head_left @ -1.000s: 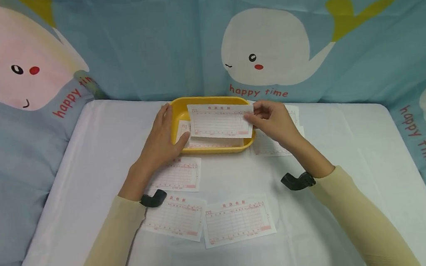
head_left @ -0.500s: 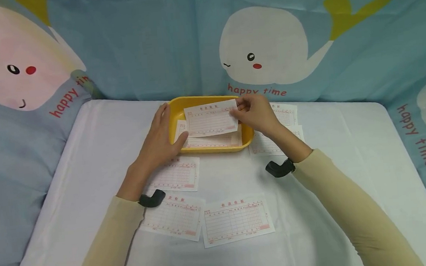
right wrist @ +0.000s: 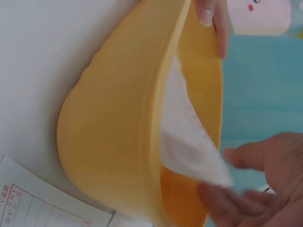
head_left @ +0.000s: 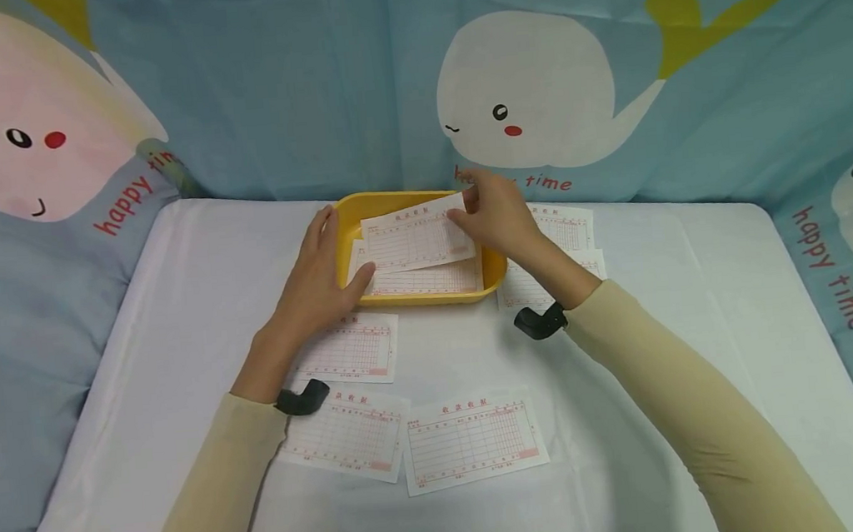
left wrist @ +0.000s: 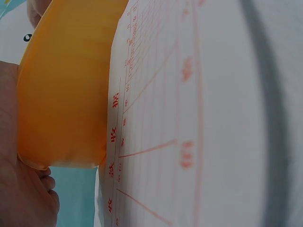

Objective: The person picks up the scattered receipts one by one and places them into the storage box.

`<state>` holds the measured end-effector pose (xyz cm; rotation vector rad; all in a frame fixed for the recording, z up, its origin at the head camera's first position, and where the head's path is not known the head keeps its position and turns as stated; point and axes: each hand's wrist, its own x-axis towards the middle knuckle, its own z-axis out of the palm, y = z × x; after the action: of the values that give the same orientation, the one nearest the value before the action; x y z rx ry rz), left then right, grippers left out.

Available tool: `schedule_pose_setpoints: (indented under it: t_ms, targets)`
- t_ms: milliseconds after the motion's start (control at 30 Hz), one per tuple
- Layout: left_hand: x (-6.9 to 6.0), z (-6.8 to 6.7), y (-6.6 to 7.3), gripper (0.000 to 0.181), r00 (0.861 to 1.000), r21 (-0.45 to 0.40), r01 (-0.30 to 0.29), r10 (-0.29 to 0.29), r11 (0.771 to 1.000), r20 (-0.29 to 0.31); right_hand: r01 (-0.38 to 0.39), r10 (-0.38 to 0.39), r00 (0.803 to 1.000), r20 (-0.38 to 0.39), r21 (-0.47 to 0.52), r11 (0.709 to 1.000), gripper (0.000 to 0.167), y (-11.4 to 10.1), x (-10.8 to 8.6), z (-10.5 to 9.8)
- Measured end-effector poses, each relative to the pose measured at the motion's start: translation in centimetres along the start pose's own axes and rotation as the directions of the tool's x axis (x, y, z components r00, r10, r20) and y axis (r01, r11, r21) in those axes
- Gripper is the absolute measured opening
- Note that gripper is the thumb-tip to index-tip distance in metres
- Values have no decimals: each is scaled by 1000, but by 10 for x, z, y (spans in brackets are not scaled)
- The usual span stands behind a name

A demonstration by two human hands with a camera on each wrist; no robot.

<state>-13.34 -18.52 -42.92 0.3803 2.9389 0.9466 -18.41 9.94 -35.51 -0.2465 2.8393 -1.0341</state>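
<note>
At the table's (head_left: 670,297) far edge, tray (head_left: 495,273) of slips (head_left: 431,281)
Left hand (head_left: 311,279) grips it; right hand (head_left: 499,214) pinches top slip (head_left: 411,238), long axis left-right.

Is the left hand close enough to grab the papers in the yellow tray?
Probably yes. The left hand holds the end of the yellow tray, its thumb inside, close to the papers, with no lid blocking them.

Blue cloth backdrop (head_left: 271,103); pale whale print (head_left: 533,90), yellow tail (head_left: 679,41), red "happy time" lettering (head_left: 811,234). White-covered table (head_left: 737,300), far corners rounded.
</note>
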Motion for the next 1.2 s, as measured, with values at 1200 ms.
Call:
schedule_pose_setpoints:
  t_ms: [1200]
  targets:
    - [0, -1, 0, 98, 1000, -6, -7, 7, 1000, -4, 311, -314, 949, 30, 65, 948, 66, 35, -122, 10]
